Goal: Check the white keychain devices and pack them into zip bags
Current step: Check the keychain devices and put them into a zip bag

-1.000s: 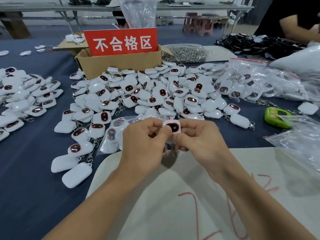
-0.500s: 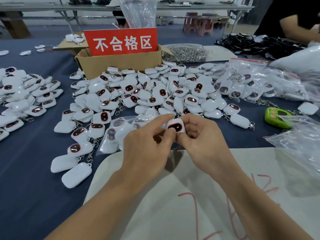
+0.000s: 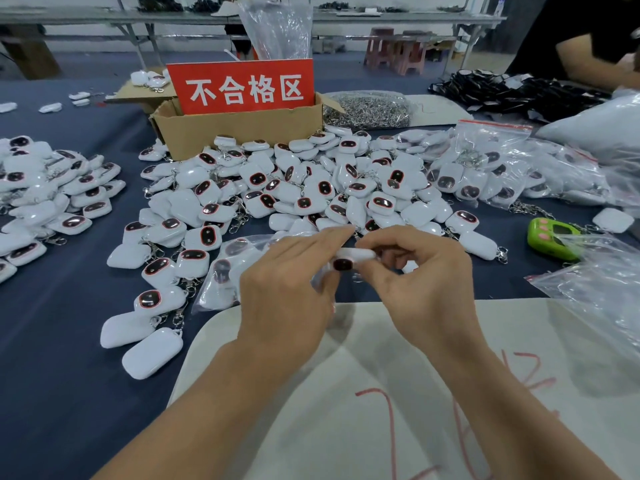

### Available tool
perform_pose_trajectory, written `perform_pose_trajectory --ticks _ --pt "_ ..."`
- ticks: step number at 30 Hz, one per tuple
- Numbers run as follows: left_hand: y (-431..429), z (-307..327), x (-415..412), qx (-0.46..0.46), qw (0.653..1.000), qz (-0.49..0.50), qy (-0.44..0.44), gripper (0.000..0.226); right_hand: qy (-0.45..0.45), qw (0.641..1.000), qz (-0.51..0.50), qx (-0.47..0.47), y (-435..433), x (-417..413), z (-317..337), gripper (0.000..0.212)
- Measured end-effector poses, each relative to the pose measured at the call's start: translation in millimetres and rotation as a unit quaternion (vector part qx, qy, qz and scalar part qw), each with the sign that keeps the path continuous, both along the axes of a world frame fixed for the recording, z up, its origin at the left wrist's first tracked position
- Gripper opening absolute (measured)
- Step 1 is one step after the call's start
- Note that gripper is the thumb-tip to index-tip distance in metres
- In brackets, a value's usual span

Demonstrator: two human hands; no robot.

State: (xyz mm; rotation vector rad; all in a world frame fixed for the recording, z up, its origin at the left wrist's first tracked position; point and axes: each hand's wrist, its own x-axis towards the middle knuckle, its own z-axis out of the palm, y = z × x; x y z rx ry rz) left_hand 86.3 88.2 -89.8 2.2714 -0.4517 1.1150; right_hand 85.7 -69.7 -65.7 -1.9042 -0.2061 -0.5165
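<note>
I hold one white keychain device (image 3: 355, 253) just above the table's near middle, tipped so its white edge faces up and its dark screen faces me. My right hand (image 3: 422, 285) pinches its right end with curled fingers. My left hand (image 3: 291, 285) holds the left end, thumb below and straighter fingers laid over the top. A clear zip bag (image 3: 225, 271) with a few devices inside lies flat behind my left hand. A big heap of white devices (image 3: 304, 188) covers the blue cloth beyond.
A cardboard box (image 3: 239, 128) with a red sign stands at the back. A second device pile (image 3: 52, 199) is left; filled zip bags (image 3: 491, 168), a green device (image 3: 554, 237) and empty bags (image 3: 602, 282) are right. White sheet (image 3: 381, 393) lies under my wrists. Another person's arm (image 3: 595, 60) is at far right.
The device has been turned from screen-up to edge-up between my fingers. My left fingers have stretched out over its top. Both hands stayed in place.
</note>
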Motion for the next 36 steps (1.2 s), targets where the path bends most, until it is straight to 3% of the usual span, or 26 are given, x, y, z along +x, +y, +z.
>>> perform_pose_trajectory --ticks 2,4,8,11,13,16,19,21,23,27,30,33,36 --pt "-1 2 -2 0.011 0.999 -0.033 -0.004 0.052 0.077 0.988 0.047 0.127 0 1 4 0.018" --pt "-2 4 -3 0.029 0.999 -0.043 -0.006 0.04 0.129 0.965 0.077 0.214 -3 1 8 0.014" --pt "-3 6 -7 0.02 0.998 -0.03 0.051 0.029 0.146 0.956 0.091 0.236 -3 0 10 0.015" --pt "0 9 -8 -0.017 0.993 -0.012 0.118 0.037 0.139 0.958 0.121 0.218 -2 -2 13 0.011" --pt "2 10 -9 -0.053 0.987 -0.015 0.152 0.035 0.143 0.963 0.115 0.196 -3 -1 11 0.01" --pt "0 14 -8 -0.081 0.973 0.05 0.211 0.039 0.136 0.981 0.014 0.14 -6 3 6 0.011" --pt "-3 12 -3 0.035 0.96 0.125 0.247 0.065 0.104 0.988 -0.065 0.094 -10 4 3 0.011" --pt "-4 10 -2 0.089 0.951 0.139 0.261 0.064 0.096 0.989 -0.092 0.067 -10 5 2 0.015" --pt "-3 10 -1 0.086 0.947 0.143 0.273 0.057 0.1 0.989 -0.105 0.041 -7 5 0 0.019" --pt "-1 16 -7 -0.006 0.974 0.054 0.22 0.053 0.138 0.988 -0.052 0.048 1 4 -2 0.021" --pt "0 19 -10 -0.016 0.983 -0.001 0.184 0.058 0.127 0.991 0.018 0.047 11 2 -1 0.024" --pt "0 18 -11 -0.027 0.986 -0.042 0.159 0.057 0.094 0.989 0.097 -0.066 21 1 -4 0.032" --pt "1 16 -11 -0.041 0.988 -0.069 0.134 0.056 0.126 0.949 0.168 -0.235 24 4 -6 0.027"
